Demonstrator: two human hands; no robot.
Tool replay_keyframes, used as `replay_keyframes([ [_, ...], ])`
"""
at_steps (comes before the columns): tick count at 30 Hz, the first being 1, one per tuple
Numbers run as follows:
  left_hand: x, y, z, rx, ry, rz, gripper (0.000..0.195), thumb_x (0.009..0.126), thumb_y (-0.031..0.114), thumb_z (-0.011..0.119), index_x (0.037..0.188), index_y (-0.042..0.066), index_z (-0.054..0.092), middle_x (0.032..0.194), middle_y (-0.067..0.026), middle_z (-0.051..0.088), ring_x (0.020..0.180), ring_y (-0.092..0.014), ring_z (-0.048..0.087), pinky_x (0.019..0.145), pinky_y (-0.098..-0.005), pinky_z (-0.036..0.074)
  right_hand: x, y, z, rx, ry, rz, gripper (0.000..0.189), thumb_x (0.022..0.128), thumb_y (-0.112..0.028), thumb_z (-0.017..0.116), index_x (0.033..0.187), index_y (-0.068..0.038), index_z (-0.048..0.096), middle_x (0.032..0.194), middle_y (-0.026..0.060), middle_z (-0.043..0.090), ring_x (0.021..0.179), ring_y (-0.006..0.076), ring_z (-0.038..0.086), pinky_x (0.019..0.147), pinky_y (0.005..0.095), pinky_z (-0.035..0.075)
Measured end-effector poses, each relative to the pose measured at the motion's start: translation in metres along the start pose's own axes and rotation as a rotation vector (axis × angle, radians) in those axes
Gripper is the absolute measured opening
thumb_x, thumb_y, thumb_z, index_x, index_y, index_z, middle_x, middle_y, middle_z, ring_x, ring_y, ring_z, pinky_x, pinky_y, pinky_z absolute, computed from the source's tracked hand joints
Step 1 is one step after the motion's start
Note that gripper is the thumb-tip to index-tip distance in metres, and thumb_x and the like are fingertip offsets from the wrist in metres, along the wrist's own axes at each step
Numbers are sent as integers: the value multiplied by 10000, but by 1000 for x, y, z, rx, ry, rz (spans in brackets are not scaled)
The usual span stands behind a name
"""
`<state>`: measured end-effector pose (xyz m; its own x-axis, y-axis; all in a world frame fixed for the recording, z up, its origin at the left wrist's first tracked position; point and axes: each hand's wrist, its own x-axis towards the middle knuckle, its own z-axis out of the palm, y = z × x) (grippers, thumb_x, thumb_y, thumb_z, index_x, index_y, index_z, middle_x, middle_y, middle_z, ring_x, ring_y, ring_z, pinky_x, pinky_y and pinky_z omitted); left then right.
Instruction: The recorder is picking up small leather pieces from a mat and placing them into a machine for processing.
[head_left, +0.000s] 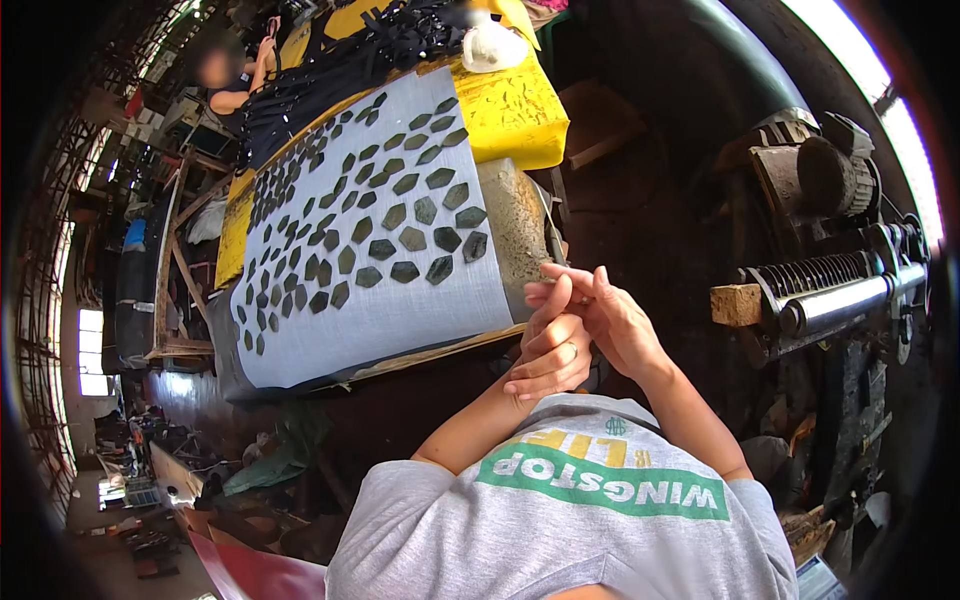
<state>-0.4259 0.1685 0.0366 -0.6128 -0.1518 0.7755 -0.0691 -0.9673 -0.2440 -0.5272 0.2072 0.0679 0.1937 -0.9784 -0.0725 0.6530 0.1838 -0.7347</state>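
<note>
In front of my chest, my left hand (555, 352) has its lower fingers curled, with a ring on one. Its raised upper finger or thumb meets the fingers of my right hand (619, 322), whose palm is turned inward and fingers are partly spread. Whether anything small is between them is hidden. A slim dark tool or handle (556, 244) stands just beyond the fingertips, beside a rough stone-like block (514, 217). To the left, a light grey sheet (450, 307) lies over the table, bearing many dark green five-sided pieces (405, 271) in loose rows.
Yellow wrapped padding (517, 112) with a white plastic thing (495, 46) lies beyond the sheet. Black straps (337, 75) are heaped farther left, near another person (229, 97). A machine with a metal roller (840, 300) and a wooden block (735, 304) stands at right.
</note>
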Motion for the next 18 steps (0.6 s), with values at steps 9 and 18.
replay_keyframes([
  [9, -23, -13, -17, 93, 264, 28, 639, 946, 491, 253, 456, 90, 340, 404, -126, 423, 313, -255, 507, 295, -342, 445, -3, 9, 7, 22, 252, 8, 424, 955, -360, 442, 682, -43, 506, 626, 102, 589, 609, 171, 593, 606, 278, 502],
  [18, -30, -10, -1, 169, 502, -49, 466, 869, 360, 389, 465, 138, 317, 485, -100, 493, 369, -230, 560, 390, -322, 484, 0, 18, 5, 76, 314, 41, 529, 935, -479, 420, 679, -30, 530, 619, 126, 587, 612, 221, 598, 622, 308, 505],
])
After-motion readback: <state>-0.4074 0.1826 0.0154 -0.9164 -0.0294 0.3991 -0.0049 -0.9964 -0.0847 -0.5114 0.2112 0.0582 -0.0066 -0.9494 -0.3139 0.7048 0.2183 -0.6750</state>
